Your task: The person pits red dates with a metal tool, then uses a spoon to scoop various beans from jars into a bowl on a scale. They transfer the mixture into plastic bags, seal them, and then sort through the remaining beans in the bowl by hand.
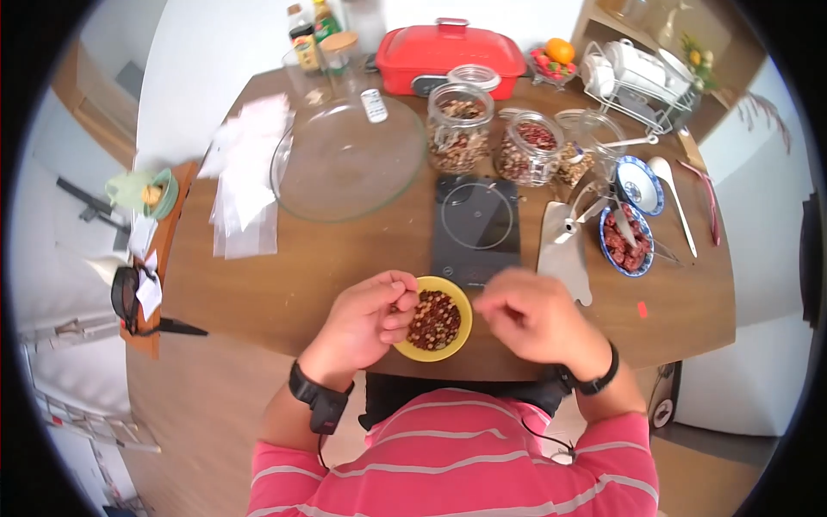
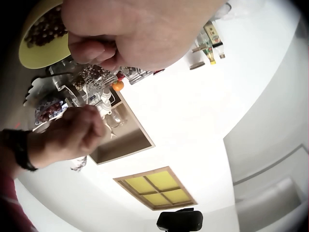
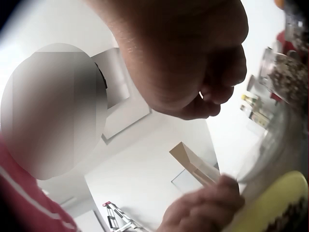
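A yellow bowl (image 1: 466, 320) of mixed beans and grains (image 1: 433, 320) stands near the table's front edge. My left hand (image 1: 366, 319) is over the bowl's left rim, fingers curled and thumb close to the index finger. Off the bowl's right side is my right hand (image 1: 538, 317), blurred, its fingers bent inward. In the right wrist view the right hand's curled fingers (image 3: 219, 94) show no object between them. The left wrist view has the left hand's fingers (image 2: 94, 52) folded toward the palm. I cannot tell whether a small piece is hidden inside either hand.
Behind the bowl lies a black induction cooker (image 1: 476, 226). Farther back are jars of grains (image 1: 459, 129), a red electric pot (image 1: 450, 59) and a large glass plate (image 1: 349, 164). A cleaver (image 1: 564, 254) and a blue-white bowl of meat (image 1: 627, 241) are to the right, plastic bags (image 1: 248, 194) to the left.
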The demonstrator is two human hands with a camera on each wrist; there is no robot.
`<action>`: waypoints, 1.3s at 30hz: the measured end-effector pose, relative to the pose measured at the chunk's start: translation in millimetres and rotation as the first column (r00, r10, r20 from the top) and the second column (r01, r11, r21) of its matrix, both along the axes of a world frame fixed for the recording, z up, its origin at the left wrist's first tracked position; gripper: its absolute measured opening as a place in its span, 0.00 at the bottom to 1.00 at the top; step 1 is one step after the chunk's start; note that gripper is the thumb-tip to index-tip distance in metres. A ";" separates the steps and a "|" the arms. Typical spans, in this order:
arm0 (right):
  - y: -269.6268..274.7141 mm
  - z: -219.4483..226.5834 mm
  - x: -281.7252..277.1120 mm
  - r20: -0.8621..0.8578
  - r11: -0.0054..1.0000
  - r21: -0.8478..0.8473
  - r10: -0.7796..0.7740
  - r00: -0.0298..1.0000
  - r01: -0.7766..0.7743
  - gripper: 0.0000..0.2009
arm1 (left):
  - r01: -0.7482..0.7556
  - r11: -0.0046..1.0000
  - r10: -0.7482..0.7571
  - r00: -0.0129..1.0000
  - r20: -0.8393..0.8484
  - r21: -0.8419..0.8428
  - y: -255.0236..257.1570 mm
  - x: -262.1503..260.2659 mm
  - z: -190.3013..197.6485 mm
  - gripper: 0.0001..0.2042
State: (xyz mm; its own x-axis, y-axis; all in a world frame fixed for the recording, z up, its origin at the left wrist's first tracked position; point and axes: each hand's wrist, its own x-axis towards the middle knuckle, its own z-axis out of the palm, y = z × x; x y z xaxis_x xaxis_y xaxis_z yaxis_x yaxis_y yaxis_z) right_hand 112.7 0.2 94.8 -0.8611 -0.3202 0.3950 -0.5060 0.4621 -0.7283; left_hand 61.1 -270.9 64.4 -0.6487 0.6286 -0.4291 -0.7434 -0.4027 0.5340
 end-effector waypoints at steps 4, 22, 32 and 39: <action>55.6 -49.2 56.7 0.190 0.980 -0.019 -0.191 0.963 0.198 0.07 | 0.177 0.970 -0.205 0.965 -0.166 -0.167 31.8 -45.6 40.2 0.06; 107.0 -106.2 115.9 0.173 0.897 -0.287 -0.297 0.939 0.336 0.07 | 0.152 0.900 -0.333 0.844 -0.420 -0.408 230.2 -191.6 71.0 0.21; 114.4 -110.2 118.0 0.168 0.858 -0.403 -0.274 0.947 0.320 0.06 | 0.036 0.860 -0.305 0.836 -0.457 -0.508 276.2 -220.7 80.2 0.14; 114.1 -108.8 115.4 0.188 0.867 -0.394 -0.247 0.951 0.303 0.07 | -0.039 0.940 -0.139 0.866 -0.481 -0.340 266.2 -195.6 86.5 0.14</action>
